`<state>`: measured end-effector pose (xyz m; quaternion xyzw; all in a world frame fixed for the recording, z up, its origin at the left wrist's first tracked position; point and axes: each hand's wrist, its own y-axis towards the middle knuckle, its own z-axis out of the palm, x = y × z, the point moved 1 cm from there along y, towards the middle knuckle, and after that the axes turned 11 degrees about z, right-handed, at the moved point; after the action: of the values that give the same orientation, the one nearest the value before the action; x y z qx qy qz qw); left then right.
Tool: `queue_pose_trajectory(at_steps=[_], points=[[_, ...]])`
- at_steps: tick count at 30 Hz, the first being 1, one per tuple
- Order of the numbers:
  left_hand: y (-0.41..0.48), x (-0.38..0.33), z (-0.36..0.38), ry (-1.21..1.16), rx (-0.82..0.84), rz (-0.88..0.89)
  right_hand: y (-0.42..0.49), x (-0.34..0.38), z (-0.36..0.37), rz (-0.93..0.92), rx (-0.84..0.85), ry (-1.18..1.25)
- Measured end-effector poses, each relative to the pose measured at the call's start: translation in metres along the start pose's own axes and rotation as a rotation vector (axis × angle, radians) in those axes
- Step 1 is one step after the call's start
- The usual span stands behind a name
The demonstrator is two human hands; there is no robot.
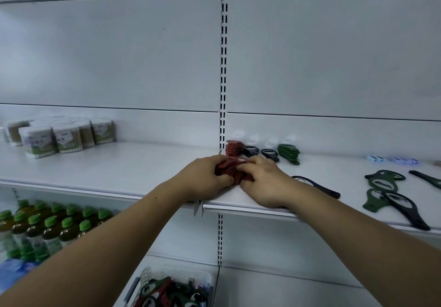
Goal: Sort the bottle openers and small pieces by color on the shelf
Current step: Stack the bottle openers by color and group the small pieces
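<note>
Bundle of red openers [232,168] sat gripped between left hand [202,177] and right hand [265,182], both curled round it, just before the red stack [234,149] on the shelf [119,163].

Pale grey-white metal back panels [107,56] are filling the view, with thin dark seams running across them. A white slotted upright post [223,68] is running down the middle, dividing two bays. A white flat metal shelf [119,170] is jutting forward from the panels. Soft, even light is falling from above, leaving the space beneath the shelf dimmer.
</note>
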<state>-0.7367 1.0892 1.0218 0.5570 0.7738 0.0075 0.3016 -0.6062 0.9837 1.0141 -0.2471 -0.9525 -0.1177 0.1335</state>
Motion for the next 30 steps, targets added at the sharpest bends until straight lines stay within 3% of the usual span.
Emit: queue_pose_trajectory(at_steps=[4,12,18,30], points=[[0.000,0.001,0.001,0.008,0.005,0.002,0.001,-0.002,-0.001,0.033,-0.044,0.019],[0.000,0.004,0.002,-0.013,0.005,0.015,0.004,0.000,0.002,-0.068,-0.009,-0.019],[0.002,0.003,0.003,0.047,0.001,0.033,0.006,0.001,0.003,-0.038,0.065,-0.016],[0.002,0.006,0.003,0.042,-0.008,0.002,0.014,0.006,-0.001,0.048,0.030,-0.032]])
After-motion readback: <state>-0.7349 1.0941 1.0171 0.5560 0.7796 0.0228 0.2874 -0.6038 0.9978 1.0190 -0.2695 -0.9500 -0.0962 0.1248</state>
